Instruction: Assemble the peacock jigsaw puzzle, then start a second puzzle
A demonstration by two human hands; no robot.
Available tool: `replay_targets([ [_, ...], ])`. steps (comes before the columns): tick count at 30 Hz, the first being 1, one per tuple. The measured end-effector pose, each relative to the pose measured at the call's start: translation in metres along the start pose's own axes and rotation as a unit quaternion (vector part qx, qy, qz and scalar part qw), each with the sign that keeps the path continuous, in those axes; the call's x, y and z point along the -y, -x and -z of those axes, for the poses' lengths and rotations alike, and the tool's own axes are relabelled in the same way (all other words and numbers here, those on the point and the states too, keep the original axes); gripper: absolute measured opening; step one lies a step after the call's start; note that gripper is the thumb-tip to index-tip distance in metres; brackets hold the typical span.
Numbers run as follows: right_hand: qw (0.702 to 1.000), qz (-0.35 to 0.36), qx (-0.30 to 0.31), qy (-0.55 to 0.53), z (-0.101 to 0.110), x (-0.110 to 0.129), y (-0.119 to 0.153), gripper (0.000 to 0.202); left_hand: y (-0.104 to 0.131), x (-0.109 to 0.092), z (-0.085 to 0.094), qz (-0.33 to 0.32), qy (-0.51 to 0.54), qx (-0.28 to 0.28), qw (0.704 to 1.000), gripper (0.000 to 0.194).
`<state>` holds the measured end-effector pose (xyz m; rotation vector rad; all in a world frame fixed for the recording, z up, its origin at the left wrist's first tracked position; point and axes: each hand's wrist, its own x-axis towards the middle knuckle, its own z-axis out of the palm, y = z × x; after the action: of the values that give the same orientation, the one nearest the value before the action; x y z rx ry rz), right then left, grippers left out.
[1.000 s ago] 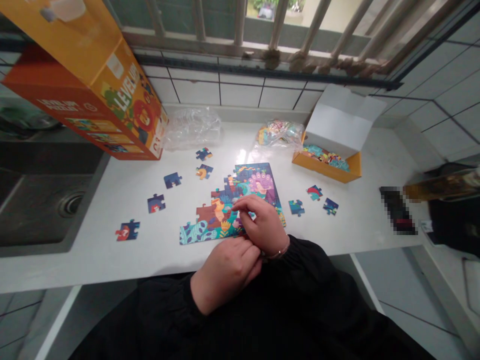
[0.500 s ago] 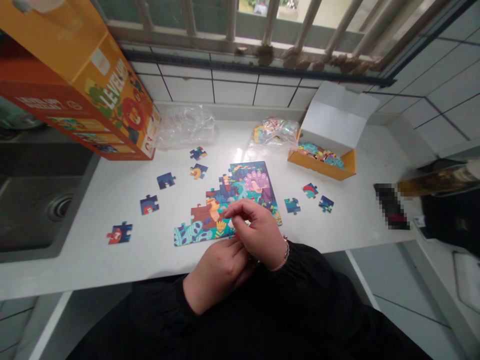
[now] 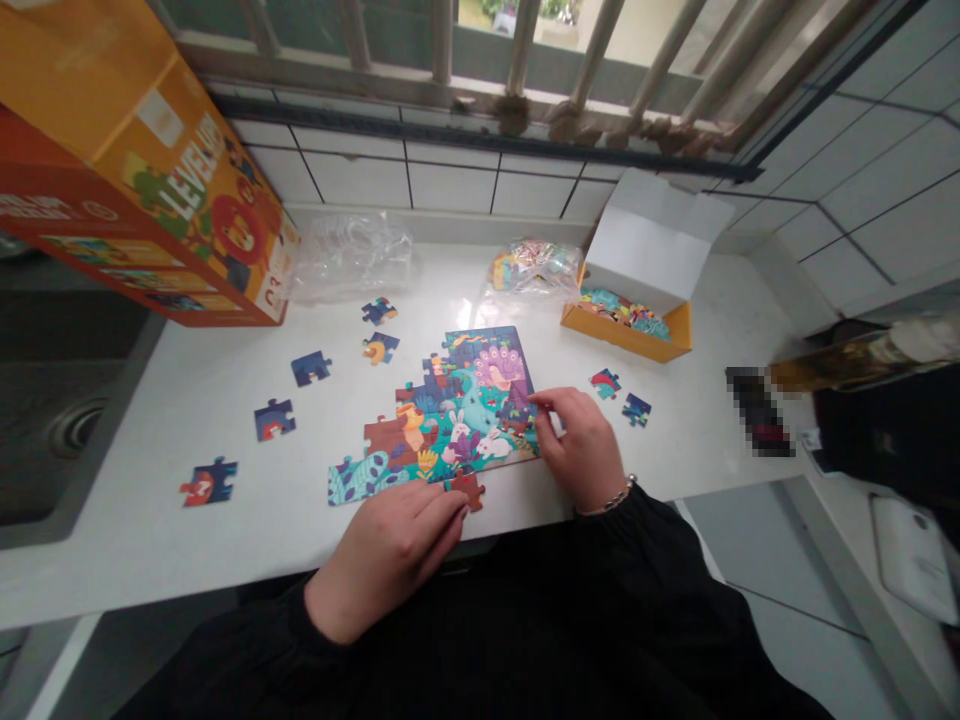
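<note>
A partly joined jigsaw puzzle [image 3: 480, 400] with a peacock, rabbits and plants lies on the white counter. My left hand [image 3: 394, 550] is at its lower edge, thumb and fingers closed on a brown puzzle piece [image 3: 469, 489] that sticks out past the fingertips. At the puzzle's right edge is my right hand [image 3: 581, 445], with thumb and index finger bent together in a pinch; whatever is between the tips is hidden. Beyond it lie two loose pieces, a red and teal one [image 3: 605, 383] and a dark blue one [image 3: 637, 409].
Several loose pieces, one of them dark blue [image 3: 310, 368], lie left of the puzzle. Behind are clear plastic packaging [image 3: 352, 255], a bag of pieces [image 3: 536, 268] and an open yellow box [image 3: 626, 335]. A tall orange box [image 3: 217, 200] stands beside the sink [image 3: 60, 500].
My hands have parted: the right moved right to the puzzle's edge, covering where a loose blue-green piece lay. The left shifted left, and its brown piece now shows. The view turned slightly.
</note>
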<state>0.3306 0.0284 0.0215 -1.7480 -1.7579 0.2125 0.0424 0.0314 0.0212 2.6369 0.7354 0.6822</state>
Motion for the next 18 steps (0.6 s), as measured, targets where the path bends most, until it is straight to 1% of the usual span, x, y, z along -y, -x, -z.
replay_targets([
  [3,0.99,-0.048,-0.037,0.124,0.023,-0.051,0.009,0.023,0.009,0.014,0.012,0.022,-0.022,-0.007,0.999,0.011],
  [6,0.965,-0.119,-0.016,0.233,0.044,-0.095,0.023,0.039,0.018,0.027,0.021,0.04,-0.06,-0.016,0.997,0.014],
  [8,0.953,-0.147,0.01,0.265,0.055,-0.117,0.032,0.057,0.024,0.035,0.025,0.048,-0.083,-0.021,0.995,0.015],
  [9,0.952,-0.148,0.029,0.267,0.059,-0.125,0.036,0.061,0.026,0.039,0.027,0.051,-0.093,-0.02,0.994,0.015],
  [12,0.957,-0.141,0.069,0.242,0.069,-0.139,0.042,0.057,0.032,0.049,0.033,0.066,-0.123,-0.006,0.99,0.014],
  [16,0.958,-0.163,0.093,0.216,0.077,-0.145,0.039,0.056,0.032,0.06,0.039,0.106,-0.118,-0.004,0.987,0.013],
  [18,0.957,-0.176,0.1,0.206,0.079,-0.146,0.036,0.057,0.03,0.063,0.038,0.125,-0.101,-0.004,0.987,0.02],
])
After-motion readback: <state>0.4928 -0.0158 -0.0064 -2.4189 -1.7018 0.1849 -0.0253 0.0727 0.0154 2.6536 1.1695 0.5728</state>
